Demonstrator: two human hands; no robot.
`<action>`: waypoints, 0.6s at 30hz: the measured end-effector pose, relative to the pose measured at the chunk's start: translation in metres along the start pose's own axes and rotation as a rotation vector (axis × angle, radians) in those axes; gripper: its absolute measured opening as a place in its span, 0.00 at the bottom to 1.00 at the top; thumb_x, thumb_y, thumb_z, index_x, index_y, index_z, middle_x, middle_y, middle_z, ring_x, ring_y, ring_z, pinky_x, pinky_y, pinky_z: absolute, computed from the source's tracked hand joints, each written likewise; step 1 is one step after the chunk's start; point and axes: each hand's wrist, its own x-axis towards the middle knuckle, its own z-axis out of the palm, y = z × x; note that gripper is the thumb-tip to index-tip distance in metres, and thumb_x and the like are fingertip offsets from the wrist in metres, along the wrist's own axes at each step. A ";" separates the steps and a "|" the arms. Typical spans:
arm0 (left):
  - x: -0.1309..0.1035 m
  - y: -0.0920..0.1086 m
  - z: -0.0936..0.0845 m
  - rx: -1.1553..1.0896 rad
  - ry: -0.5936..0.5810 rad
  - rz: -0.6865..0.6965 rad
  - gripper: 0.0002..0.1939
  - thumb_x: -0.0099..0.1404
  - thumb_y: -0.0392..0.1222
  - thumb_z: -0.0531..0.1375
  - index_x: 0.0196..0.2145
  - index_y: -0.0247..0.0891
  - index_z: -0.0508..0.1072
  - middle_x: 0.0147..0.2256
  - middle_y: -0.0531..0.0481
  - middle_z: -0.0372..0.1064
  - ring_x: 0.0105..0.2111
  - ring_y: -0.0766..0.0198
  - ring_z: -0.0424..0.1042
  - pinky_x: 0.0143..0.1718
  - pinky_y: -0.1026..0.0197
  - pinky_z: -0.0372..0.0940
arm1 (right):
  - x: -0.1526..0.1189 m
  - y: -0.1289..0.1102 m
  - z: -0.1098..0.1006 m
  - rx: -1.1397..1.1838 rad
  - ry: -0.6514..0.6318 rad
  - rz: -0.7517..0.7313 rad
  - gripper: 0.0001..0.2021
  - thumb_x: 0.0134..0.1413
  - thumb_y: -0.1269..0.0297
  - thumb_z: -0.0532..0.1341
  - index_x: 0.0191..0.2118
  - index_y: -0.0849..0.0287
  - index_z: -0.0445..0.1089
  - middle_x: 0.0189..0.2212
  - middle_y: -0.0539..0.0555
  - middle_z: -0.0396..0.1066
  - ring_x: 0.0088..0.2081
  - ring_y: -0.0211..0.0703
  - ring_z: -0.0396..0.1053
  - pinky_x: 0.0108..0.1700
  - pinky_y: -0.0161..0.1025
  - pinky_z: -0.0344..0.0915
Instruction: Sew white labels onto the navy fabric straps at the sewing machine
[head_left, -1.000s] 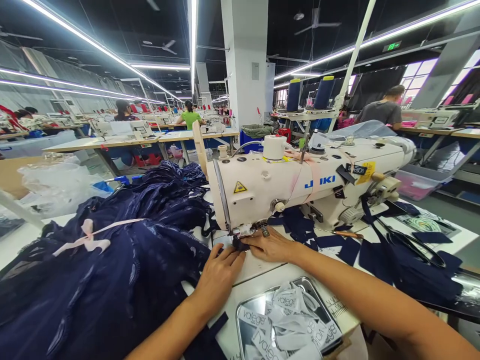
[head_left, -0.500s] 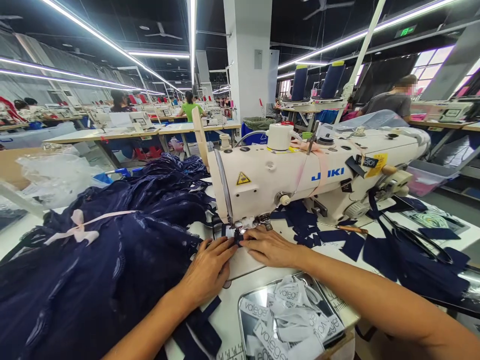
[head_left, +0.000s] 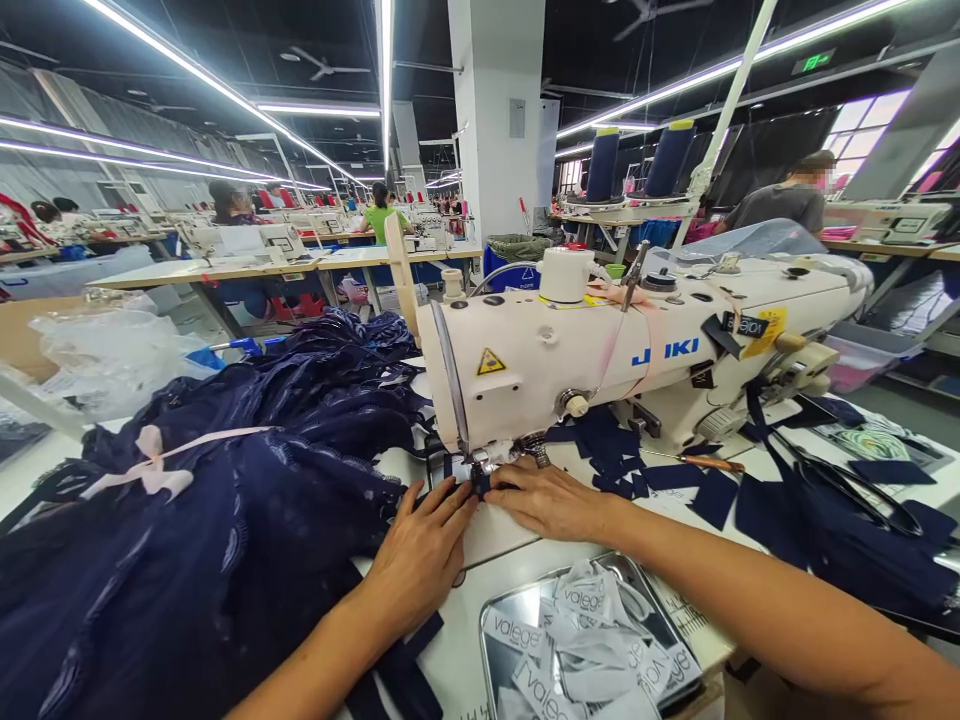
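A white sewing machine (head_left: 555,350) stands over the table, its needle area at the middle. Just left of the presser foot, my left hand (head_left: 426,545) lies with fingers spread, its tips on dark fabric by the needle plate. My right hand (head_left: 551,500) is on the other side, fingers bent together at a small dark piece of fabric (head_left: 481,484) under the foot. Whether its fingertips pinch the fabric is hidden. A big heap of navy garments (head_left: 300,520), tied with a pale pink strip (head_left: 154,465), fills the left side.
A metal tray (head_left: 491,650) of white labels (head_left: 585,640) sits near the front edge. Navy scraps (head_left: 607,445), a wooden-handled tool (head_left: 712,464) and black scissors (head_left: 862,490) lie to the right. Thread cones (head_left: 667,160) stand behind. People sit at other machines farther back.
The view has shifted slightly, so the machine appears a little farther right. My left hand's fingers look more spread; both hands stay beside the presser foot.
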 end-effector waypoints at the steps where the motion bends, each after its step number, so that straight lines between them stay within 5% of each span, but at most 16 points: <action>1: 0.000 -0.001 0.000 0.000 0.005 0.003 0.20 0.58 0.32 0.47 0.48 0.37 0.66 0.50 0.45 0.63 0.52 0.53 0.59 0.51 0.42 0.54 | 0.000 0.000 0.000 -0.003 -0.001 -0.001 0.14 0.54 0.74 0.50 0.44 0.61 0.66 0.39 0.58 0.64 0.39 0.44 0.62 0.36 0.38 0.63; 18: 0.003 -0.003 0.005 0.096 0.059 0.016 0.21 0.58 0.32 0.47 0.48 0.35 0.66 0.51 0.42 0.62 0.51 0.53 0.60 0.51 0.43 0.54 | 0.003 0.002 0.005 -0.066 0.018 0.023 0.13 0.57 0.66 0.49 0.45 0.62 0.65 0.43 0.59 0.64 0.39 0.44 0.64 0.39 0.41 0.62</action>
